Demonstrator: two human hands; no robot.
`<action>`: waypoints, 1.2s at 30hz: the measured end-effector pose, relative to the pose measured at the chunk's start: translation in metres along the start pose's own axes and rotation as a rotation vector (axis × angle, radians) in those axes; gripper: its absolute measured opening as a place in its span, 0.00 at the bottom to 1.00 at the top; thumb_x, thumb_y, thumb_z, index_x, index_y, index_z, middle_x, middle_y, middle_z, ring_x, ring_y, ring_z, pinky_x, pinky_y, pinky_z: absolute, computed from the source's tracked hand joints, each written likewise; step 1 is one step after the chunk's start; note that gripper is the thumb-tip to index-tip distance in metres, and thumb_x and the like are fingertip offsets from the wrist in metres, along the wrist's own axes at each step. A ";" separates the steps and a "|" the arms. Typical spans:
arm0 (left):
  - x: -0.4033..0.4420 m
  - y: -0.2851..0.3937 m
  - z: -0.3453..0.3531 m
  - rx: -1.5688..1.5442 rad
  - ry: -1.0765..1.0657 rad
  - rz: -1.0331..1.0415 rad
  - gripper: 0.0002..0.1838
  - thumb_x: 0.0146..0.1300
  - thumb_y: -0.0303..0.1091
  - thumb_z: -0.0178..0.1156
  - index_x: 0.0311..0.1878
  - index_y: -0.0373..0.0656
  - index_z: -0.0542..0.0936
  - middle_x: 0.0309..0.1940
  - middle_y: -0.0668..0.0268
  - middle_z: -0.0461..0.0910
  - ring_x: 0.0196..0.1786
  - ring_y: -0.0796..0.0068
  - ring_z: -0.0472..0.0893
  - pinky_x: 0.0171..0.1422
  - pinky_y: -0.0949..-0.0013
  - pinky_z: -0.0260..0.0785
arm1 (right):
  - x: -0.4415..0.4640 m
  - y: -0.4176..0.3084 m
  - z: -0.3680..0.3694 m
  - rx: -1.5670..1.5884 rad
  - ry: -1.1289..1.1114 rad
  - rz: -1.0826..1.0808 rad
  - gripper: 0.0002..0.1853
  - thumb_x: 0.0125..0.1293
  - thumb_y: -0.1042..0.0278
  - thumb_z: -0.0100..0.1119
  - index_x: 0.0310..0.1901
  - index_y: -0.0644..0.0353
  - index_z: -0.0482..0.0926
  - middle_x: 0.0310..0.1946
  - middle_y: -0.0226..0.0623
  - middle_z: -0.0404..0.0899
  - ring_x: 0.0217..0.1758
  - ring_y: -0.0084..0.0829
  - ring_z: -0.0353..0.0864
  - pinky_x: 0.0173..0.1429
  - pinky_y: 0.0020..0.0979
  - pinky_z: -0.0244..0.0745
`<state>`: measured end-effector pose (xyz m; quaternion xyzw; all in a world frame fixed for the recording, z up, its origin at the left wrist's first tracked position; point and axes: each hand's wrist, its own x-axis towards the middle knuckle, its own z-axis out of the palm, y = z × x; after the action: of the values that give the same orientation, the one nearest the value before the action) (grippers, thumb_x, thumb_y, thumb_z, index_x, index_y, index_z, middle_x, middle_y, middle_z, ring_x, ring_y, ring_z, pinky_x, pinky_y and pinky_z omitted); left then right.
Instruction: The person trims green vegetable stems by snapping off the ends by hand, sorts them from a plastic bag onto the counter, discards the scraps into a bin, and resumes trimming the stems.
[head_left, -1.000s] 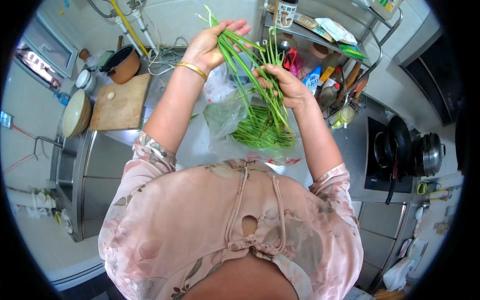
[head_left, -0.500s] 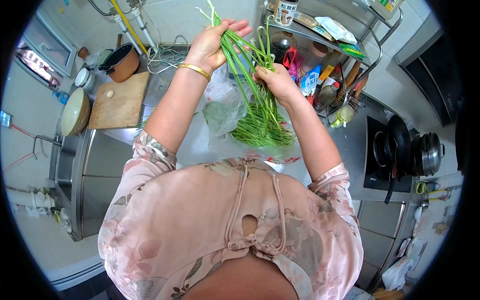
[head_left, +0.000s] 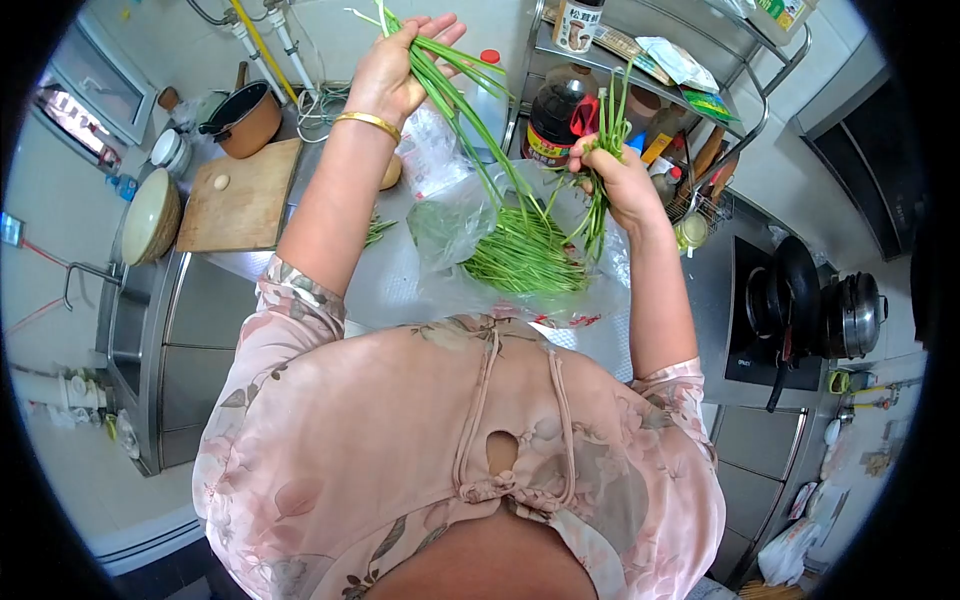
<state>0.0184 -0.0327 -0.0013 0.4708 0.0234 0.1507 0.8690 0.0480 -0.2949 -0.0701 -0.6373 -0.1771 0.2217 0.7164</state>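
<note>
Gripping long green stalks [head_left: 447,90] between the thumb and the base of the index finger, the left hand [head_left: 390,75] is raised on the far side, its other fingers stretched out and loosely spread. These stalks slant down to the right, their lower ends reaching over a pile of greens [head_left: 525,262]. The right hand [head_left: 622,182], well apart from the left, has its fingers curled closed around a smaller bunch [head_left: 612,125], which sticks up above the fist and trails below it. Nearer than both hands, the pile lies in an opened clear plastic bag [head_left: 440,228] on the counter [head_left: 378,290]. A gold bracelet [head_left: 370,124] circles the left wrist. On the left is a wooden board [head_left: 240,215]; on the right, a black pan [head_left: 797,268].
</note>
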 end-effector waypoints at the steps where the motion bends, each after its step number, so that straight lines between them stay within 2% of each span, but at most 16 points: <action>1: 0.000 0.001 0.001 0.002 0.012 -0.006 0.16 0.69 0.35 0.32 0.57 0.39 0.54 0.57 0.54 0.63 0.58 0.58 0.68 0.53 0.52 0.67 | -0.004 -0.006 0.000 -0.029 -0.053 0.012 0.08 0.54 0.70 0.48 0.34 0.61 0.75 0.21 0.27 0.69 0.22 0.17 0.64 0.26 0.19 0.58; 2: 0.000 0.001 0.002 -0.004 0.023 -0.012 0.16 0.69 0.34 0.32 0.57 0.40 0.54 0.57 0.54 0.64 0.58 0.58 0.68 0.52 0.53 0.67 | -0.008 -0.011 -0.001 -0.058 -0.106 0.023 0.09 0.55 0.70 0.47 0.35 0.61 0.75 0.20 0.26 0.69 0.22 0.17 0.64 0.26 0.18 0.59; 3: 0.000 0.001 0.003 -0.011 0.035 -0.016 0.16 0.69 0.34 0.32 0.57 0.40 0.54 0.58 0.54 0.64 0.58 0.58 0.68 0.52 0.54 0.67 | -0.009 -0.018 0.000 -0.094 -0.149 0.082 0.08 0.55 0.69 0.51 0.35 0.61 0.77 0.22 0.26 0.70 0.25 0.17 0.67 0.29 0.20 0.62; 6: 0.005 -0.001 -0.003 -0.008 0.038 -0.018 0.16 0.69 0.34 0.31 0.57 0.40 0.53 0.58 0.54 0.64 0.58 0.58 0.68 0.52 0.54 0.67 | -0.010 -0.018 0.021 -0.233 -0.155 -0.057 0.08 0.54 0.66 0.58 0.32 0.61 0.78 0.24 0.25 0.73 0.28 0.17 0.69 0.33 0.21 0.64; 7: 0.006 -0.002 -0.005 -0.004 0.033 -0.017 0.16 0.69 0.34 0.31 0.58 0.40 0.53 0.58 0.54 0.64 0.58 0.58 0.68 0.52 0.54 0.67 | -0.014 -0.025 0.030 -0.238 -0.201 -0.052 0.10 0.51 0.64 0.63 0.30 0.62 0.78 0.26 0.25 0.74 0.30 0.17 0.69 0.37 0.22 0.64; 11: 0.004 -0.001 -0.005 -0.023 0.046 -0.015 0.17 0.69 0.34 0.31 0.58 0.40 0.52 0.58 0.54 0.63 0.58 0.58 0.68 0.52 0.52 0.67 | -0.005 -0.014 0.036 -0.345 -0.279 -0.066 0.08 0.51 0.66 0.62 0.29 0.62 0.77 0.26 0.25 0.74 0.30 0.17 0.69 0.36 0.21 0.63; 14: 0.000 0.002 -0.002 -0.032 0.049 -0.004 0.17 0.69 0.34 0.31 0.59 0.40 0.52 0.58 0.53 0.63 0.58 0.57 0.68 0.53 0.51 0.67 | -0.001 -0.009 0.037 -0.352 -0.322 0.009 0.08 0.51 0.65 0.62 0.30 0.59 0.77 0.28 0.23 0.74 0.33 0.17 0.69 0.42 0.21 0.63; 19: 0.004 -0.002 -0.007 -0.072 0.034 -0.006 0.18 0.69 0.34 0.31 0.59 0.40 0.52 0.58 0.52 0.62 0.59 0.56 0.67 0.53 0.48 0.66 | -0.001 -0.001 0.043 -0.361 -0.322 -0.013 0.04 0.51 0.69 0.57 0.28 0.59 0.75 0.24 0.22 0.71 0.29 0.16 0.66 0.36 0.21 0.62; 25: 0.007 -0.005 -0.009 -0.082 0.050 -0.001 0.18 0.69 0.34 0.31 0.60 0.40 0.50 0.59 0.52 0.61 0.59 0.55 0.65 0.56 0.44 0.63 | 0.004 0.011 0.038 -0.217 -0.148 -0.041 0.05 0.53 0.70 0.52 0.30 0.60 0.73 0.25 0.23 0.70 0.30 0.17 0.66 0.37 0.20 0.61; 28: 0.007 -0.006 -0.007 -0.147 0.054 0.002 0.18 0.69 0.34 0.31 0.60 0.40 0.51 0.59 0.53 0.61 0.60 0.55 0.65 0.57 0.44 0.62 | 0.005 0.019 0.041 -0.097 0.106 -0.166 0.05 0.52 0.69 0.53 0.30 0.59 0.73 0.23 0.23 0.68 0.27 0.17 0.64 0.32 0.21 0.60; 29: 0.007 -0.004 -0.007 -0.156 0.066 0.017 0.18 0.69 0.34 0.31 0.59 0.40 0.51 0.59 0.53 0.61 0.60 0.55 0.64 0.57 0.43 0.61 | 0.004 0.017 0.040 -0.052 0.145 -0.213 0.04 0.53 0.69 0.52 0.29 0.59 0.73 0.24 0.24 0.69 0.29 0.18 0.65 0.35 0.22 0.60; 32: 0.008 0.000 -0.008 -0.165 0.083 0.048 0.17 0.69 0.34 0.32 0.58 0.39 0.52 0.59 0.53 0.60 0.60 0.54 0.64 0.58 0.43 0.60 | 0.009 0.022 0.021 0.022 0.159 -0.270 0.04 0.54 0.69 0.51 0.30 0.59 0.73 0.26 0.24 0.70 0.31 0.18 0.66 0.38 0.22 0.60; 33: 0.008 0.002 -0.010 -0.156 0.075 0.048 0.16 0.68 0.33 0.32 0.57 0.39 0.53 0.59 0.53 0.60 0.61 0.54 0.64 0.59 0.43 0.59 | 0.007 0.019 0.017 0.025 0.135 -0.224 0.04 0.56 0.69 0.50 0.30 0.58 0.72 0.27 0.25 0.71 0.33 0.18 0.67 0.41 0.22 0.61; 36: 0.009 0.004 -0.016 -0.166 0.046 0.031 0.15 0.68 0.33 0.33 0.55 0.39 0.54 0.59 0.53 0.60 0.61 0.55 0.64 0.59 0.42 0.59 | 0.008 0.002 0.012 -0.031 0.119 -0.148 0.04 0.56 0.70 0.49 0.30 0.59 0.72 0.24 0.26 0.70 0.30 0.20 0.67 0.38 0.22 0.62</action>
<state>0.0235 -0.0156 -0.0061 0.3938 0.0236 0.1764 0.9018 0.0485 -0.2803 -0.0712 -0.6457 -0.1841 0.1271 0.7301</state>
